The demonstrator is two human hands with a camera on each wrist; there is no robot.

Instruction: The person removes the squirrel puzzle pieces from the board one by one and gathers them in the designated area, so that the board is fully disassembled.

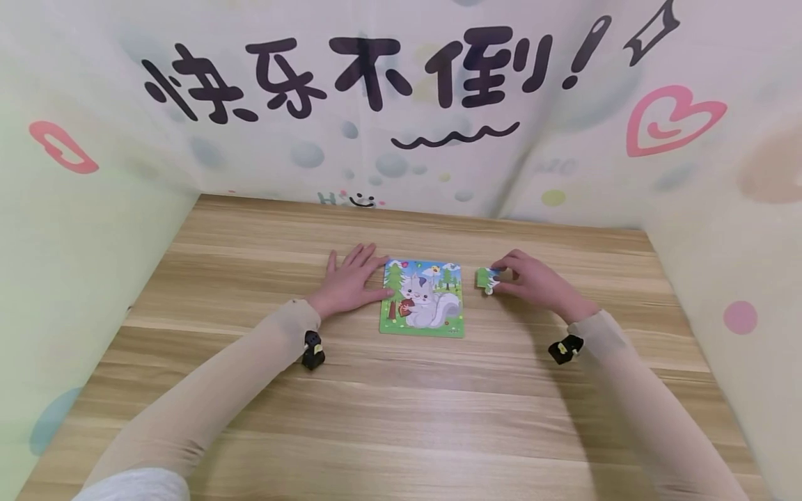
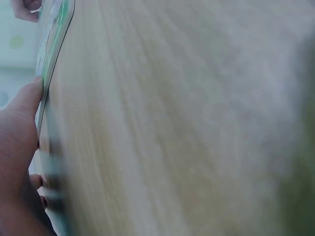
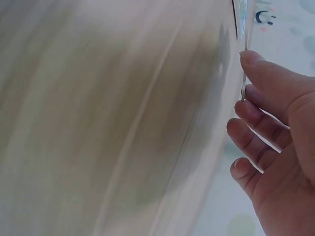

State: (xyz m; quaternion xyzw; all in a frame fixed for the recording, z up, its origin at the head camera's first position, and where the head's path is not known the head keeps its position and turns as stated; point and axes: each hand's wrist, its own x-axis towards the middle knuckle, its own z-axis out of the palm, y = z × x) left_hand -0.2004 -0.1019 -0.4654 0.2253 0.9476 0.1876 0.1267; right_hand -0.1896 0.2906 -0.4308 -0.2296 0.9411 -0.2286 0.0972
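A square squirrel jigsaw puzzle (image 1: 422, 299) lies flat on the wooden table, its picture facing up. At its left side my left hand (image 1: 348, 282) rests with fingers spread; the thumb and index fingertip reach its edge. The left wrist view shows that thumb (image 2: 27, 98) against the rim of the puzzle (image 2: 58, 39). To the right of the picture, my right hand (image 1: 535, 278) pinches a small puzzle piece (image 1: 484, 278) with a green tree on it. In the right wrist view the piece (image 3: 244, 78) is seen edge-on between thumb and fingers, close over the table.
The wooden table (image 1: 376, 417) is bounded by a printed curtain (image 1: 276, 153) at the back and sides. A small black device (image 1: 313, 350) sits at my left wrist and another black device (image 1: 566, 349) at my right.
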